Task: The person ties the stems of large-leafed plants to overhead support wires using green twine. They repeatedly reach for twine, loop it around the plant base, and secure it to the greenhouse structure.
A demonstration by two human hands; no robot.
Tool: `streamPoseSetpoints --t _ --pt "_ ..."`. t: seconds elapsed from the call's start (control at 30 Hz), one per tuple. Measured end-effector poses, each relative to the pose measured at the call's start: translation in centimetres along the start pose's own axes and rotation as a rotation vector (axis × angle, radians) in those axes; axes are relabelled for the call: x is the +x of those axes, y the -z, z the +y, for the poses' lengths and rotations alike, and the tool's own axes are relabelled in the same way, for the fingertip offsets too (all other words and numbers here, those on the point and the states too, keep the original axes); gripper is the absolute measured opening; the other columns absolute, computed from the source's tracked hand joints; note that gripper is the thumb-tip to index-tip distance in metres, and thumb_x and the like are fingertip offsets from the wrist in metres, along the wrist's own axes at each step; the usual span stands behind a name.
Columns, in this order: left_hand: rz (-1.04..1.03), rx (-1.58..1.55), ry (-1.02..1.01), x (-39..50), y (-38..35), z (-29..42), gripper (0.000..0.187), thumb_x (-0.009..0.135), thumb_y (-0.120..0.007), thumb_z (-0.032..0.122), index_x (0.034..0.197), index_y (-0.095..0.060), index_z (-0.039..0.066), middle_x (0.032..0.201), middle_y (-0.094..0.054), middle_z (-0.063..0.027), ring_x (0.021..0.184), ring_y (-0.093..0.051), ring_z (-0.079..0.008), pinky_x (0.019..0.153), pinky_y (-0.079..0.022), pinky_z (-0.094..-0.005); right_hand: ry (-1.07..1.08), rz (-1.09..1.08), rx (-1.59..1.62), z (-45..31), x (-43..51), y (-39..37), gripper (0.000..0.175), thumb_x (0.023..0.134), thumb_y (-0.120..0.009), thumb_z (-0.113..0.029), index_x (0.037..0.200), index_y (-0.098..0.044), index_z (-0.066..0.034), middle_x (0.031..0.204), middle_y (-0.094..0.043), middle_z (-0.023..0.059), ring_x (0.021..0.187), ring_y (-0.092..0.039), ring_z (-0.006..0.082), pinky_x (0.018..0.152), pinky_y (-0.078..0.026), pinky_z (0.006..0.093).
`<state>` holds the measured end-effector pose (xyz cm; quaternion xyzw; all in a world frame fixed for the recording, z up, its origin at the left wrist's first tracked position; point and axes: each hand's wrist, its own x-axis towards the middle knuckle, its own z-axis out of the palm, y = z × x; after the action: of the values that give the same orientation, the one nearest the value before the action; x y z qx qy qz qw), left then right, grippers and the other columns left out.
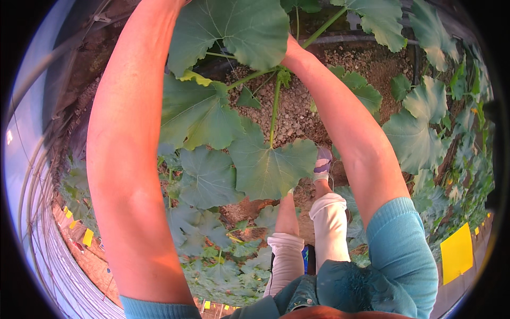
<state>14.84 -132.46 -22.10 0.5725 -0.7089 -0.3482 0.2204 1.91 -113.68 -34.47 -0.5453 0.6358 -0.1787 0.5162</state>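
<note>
Both my arms reach up past large green squash-like leaves. My left hand lies beyond the picture's top edge, or only its wrist end shows there. The forearm on the right ends at a wrist (290, 48) behind a broad leaf (255, 30), so its fingers are hidden. Just below that wrist, a small curled shoot (283, 76) and a green leaf stalk (275, 107) stand out against the gravelly soil. The stalk runs down to a wide lobed leaf (275, 167). Another large leaf (199, 111) with a yellowed edge hangs between the forearms.
Stony soil (293, 115) shows among the plants. A dark pipe (350, 38) crosses near the top. More leafy plants (422, 123) grow at the right. Yellow cards (456, 253) hang at the lower right and left. Curved tubes and sheeting (30, 103) line the left side.
</note>
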Motion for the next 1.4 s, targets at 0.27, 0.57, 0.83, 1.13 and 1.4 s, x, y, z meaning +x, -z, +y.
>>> streamPoseSetpoints --t 0.27,0.57,0.83,1.13,1.4 --pt "-0.500 0.023 -0.436 -12.3 -3.3 12.9 0.018 0.076 -0.060 0.014 0.078 -0.069 -0.002 0.074 -0.065 -0.0222 0.068 -0.065 -0.0331 0.067 -0.051 -0.0389 0.267 0.175 0.009 3.3 1.5 -0.1 0.043 0.089 -0.057 -0.032 0.122 -0.054 -0.0047 0.114 -0.062 0.0191 0.109 -0.057 0.0358 0.091 -0.047 0.0429" --pt "-0.520 0.316 -0.209 -16.5 -1.9 8.4 0.021 0.084 -0.060 0.018 0.088 -0.069 -0.001 0.068 -0.064 -0.0142 0.060 -0.060 -0.0214 0.060 -0.047 -0.0337 -0.271 0.072 0.203 6.9 -4.2 4.4 0.071 0.091 -0.041 -0.061 0.110 -0.063 0.0038 0.092 -0.065 0.0211 0.076 -0.063 0.0259 0.076 -0.050 0.0386" --pt "-0.353 0.513 -0.298 -16.8 -3.1 4.1 0.021 0.082 -0.060 0.021 0.083 -0.068 0.001 0.076 -0.065 -0.0172 0.072 -0.062 -0.0360 0.066 -0.048 -0.0433 -0.233 0.013 -0.251 8.3 -4.9 4.7 0.053 0.093 -0.047 -0.052 0.112 -0.064 -0.0064 0.091 -0.068 0.0130 0.079 -0.063 0.0246 0.073 -0.051 0.0383" --pt "-0.381 0.374 -0.113 -17.5 -0.9 5.2 0.021 0.083 -0.062 0.020 0.088 -0.068 0.000 0.075 -0.064 -0.0162 0.069 -0.061 -0.0300 0.065 -0.048 -0.0397 0.206 0.131 -0.629 3.8 -13.3 5.7 0.032 0.092 -0.056 -0.027 0.118 -0.062 -0.0083 0.120 -0.062 0.0111 0.104 -0.061 0.0320 0.087 -0.051 0.0406" --pt "-0.542 -0.073 0.007 -23.4 6.1 13.1 0.016 0.082 -0.064 0.013 0.087 -0.068 -0.001 0.074 -0.064 -0.0187 0.069 -0.062 -0.0336 0.064 -0.049 -0.0396 0.342 0.227 0.060 -5.4 -18.8 8.6 0.020 0.083 -0.067 -0.005 0.102 -0.070 -0.0078 0.095 -0.065 0.0064 0.084 -0.065 0.0231 0.073 -0.053 0.0313"
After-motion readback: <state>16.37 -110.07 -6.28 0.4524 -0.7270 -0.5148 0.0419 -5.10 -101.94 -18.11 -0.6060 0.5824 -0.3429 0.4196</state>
